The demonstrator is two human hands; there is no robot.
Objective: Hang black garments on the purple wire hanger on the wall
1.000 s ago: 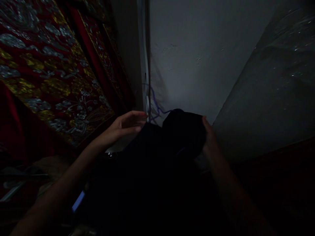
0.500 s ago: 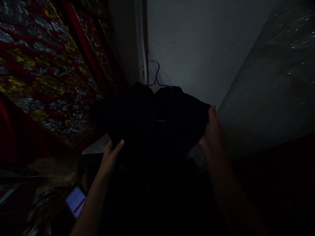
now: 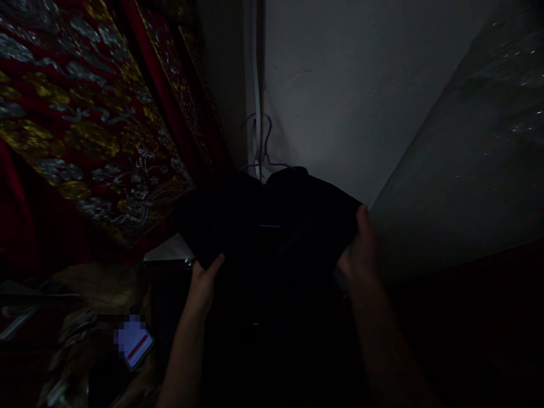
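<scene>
A black short-sleeved garment (image 3: 272,260) with a collar hangs on a thin purple clothes hanger (image 3: 266,148) in front of the wall corner. The hanger's bar shows through the neck opening. My left hand (image 3: 206,280) grips the garment's side below the left sleeve, thumb on the front and the other fingers mostly behind the cloth. My right hand (image 3: 361,246) holds the right sleeve at its outer edge, thumb up. The picture is very dark, so the lower part of the garment merges with the shadow.
Red cloth (image 3: 80,130) with gold and silver embroidery hangs at the left. A lit phone (image 3: 138,345) lies among dim items at lower left. A pale cable or strip (image 3: 256,68) runs down the wall corner. Plastic-like sheeting (image 3: 480,153) covers the right wall.
The garment and hanger sit slightly lower in view, and the hanger's hook has shifted left to the pale strip. Both hands keep their hold on the cloth.
</scene>
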